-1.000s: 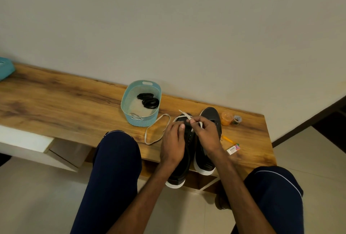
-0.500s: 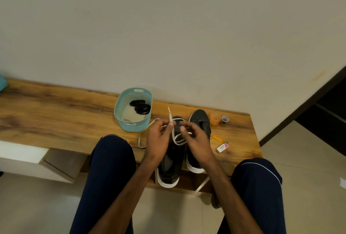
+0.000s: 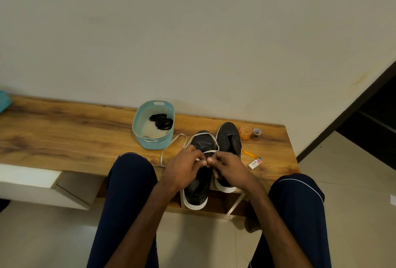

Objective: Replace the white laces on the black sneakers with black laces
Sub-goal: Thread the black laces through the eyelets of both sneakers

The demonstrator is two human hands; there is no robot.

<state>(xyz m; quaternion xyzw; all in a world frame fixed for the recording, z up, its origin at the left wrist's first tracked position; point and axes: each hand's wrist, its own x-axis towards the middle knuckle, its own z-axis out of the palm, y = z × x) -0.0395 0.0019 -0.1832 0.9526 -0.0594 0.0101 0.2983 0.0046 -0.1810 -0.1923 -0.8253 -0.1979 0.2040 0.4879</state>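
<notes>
**Clerk:** Landmark item?

**Checker:** Teal basket [image 3: 153,142], oval, with slot handles. It stands on the wooden bench [image 3: 64,139] close to the wall. All entries are placed from it.

**Clerk:** Contents?

**Checker:** Black laces [image 3: 161,121], coiled, inside the basket toward its wall end.

**Clerk:** Footwear?

**Checker:** Two black sneakers with white soles.
- First sneaker [image 3: 197,188]: just right of the basket and nearer the person. Its toe points to the wall and its heel sits past the bench's front edge.
- Second sneaker [image 3: 228,137]: beyond the first, farther from the basket. I cannot tell whether the two touch. Its eyelets show as open holes.

**Clerk:** White lace?

**Checker:** White lace [image 3: 171,145]: one loop lies on the bench between the basket and the first sneaker. The rest arches over that sneaker's toe and runs into the hands.

**Clerk:** Hands?

**Checker:**
- Left hand [image 3: 184,169]: fingers curled, tips pinching the white lace above the first sneaker.
- Right hand [image 3: 229,167]: curled likewise, also pinching the lace. The fingertips of the two hands meet.

**Clerk:** Sundries?

**Checker:** All lie past the second sneaker from the basket.
- Orange tub [image 3: 245,132] and small jar [image 3: 256,133]: near the wall.
- Yellow pen [image 3: 249,153] and small printed box [image 3: 255,163]: nearer the person.
</notes>
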